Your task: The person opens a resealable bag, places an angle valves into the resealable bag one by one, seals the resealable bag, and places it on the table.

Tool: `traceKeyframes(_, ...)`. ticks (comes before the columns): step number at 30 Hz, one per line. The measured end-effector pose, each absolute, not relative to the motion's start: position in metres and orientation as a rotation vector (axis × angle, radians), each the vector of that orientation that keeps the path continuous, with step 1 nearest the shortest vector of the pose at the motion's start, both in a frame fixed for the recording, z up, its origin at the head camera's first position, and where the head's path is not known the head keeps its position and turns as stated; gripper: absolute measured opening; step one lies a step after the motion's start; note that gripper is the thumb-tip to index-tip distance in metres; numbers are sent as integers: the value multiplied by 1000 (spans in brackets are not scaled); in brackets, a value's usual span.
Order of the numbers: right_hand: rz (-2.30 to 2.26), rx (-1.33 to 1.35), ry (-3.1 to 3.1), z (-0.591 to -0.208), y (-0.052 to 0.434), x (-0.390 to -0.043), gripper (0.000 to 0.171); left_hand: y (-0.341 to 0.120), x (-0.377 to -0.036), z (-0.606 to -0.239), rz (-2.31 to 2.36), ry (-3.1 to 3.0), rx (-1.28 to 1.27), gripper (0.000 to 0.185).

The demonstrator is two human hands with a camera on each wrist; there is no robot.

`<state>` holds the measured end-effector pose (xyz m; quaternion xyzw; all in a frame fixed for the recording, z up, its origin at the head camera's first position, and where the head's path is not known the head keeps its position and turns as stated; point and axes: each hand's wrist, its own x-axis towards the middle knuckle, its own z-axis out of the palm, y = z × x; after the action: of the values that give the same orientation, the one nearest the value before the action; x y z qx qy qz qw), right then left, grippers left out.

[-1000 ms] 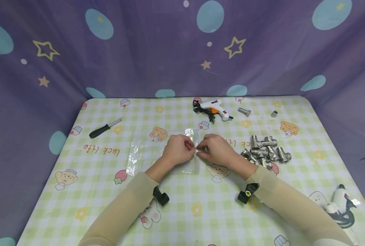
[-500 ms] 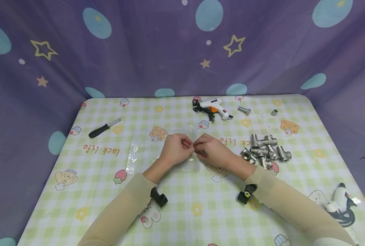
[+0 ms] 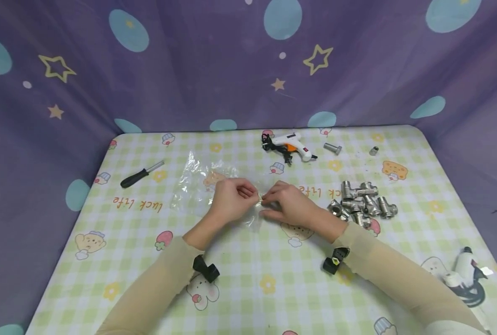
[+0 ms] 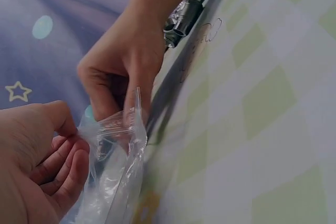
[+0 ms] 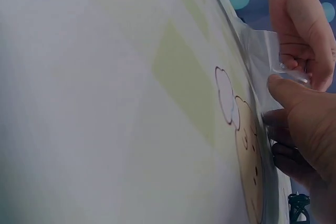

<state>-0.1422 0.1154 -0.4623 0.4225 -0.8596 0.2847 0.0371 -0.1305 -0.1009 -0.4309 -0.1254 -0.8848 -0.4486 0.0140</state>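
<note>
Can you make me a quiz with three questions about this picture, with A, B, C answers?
1. Where is the screwdriver?
A. left of the hands
B. on the metal fittings
C. in a hand

2. What colour is the handle of the screwdriver?
A. red
B. black
C. yellow

3. What are both hands doing to the clear plastic bag?
A. pinching its edge
B. lying flat beside it
C. pointing at it

Answers:
1 A: it lies alone on the tablecloth, far left.
2 B: the handle is black.
3 A: the left hand and right hand both pinch the bag's edge; the metal fittings lie untouched.
</note>
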Motion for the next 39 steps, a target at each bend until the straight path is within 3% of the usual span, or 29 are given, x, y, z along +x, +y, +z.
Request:
traceKeyframes(12, 809, 1299, -2756, -456, 118, -141, 31, -116, -124, -400, -1481, -2662, -335, 6)
traceKeyframes(20, 823, 1278, -2770, -453, 121, -142, 35, -125, -125, -393, -1377, -2696, -528, 5)
traceKeyframes(22, 828, 1277, -2771, -452, 121, -142, 36, -127, -127, -395, -1260, -2750, -639, 24)
traceKeyframes(27, 831, 1285, -2771, -454, 121, -143, 44, -130, -138, -409, -752, -2902, -943, 112)
traceKeyframes(29, 833, 1287, -2779, -455, 121, -143, 48, -129, -143, -417, -585, -2938, -1039, 137)
traceKeyframes(33, 820, 1296, -2772, -458, 121, -144, 54, -125, -147, -432, -397, -2970, -1144, 159)
traceKeyframes(39, 778, 1269, -2752, -458, 122, -145, 56, -119, -153, -439, -273, -2945, -1197, 167)
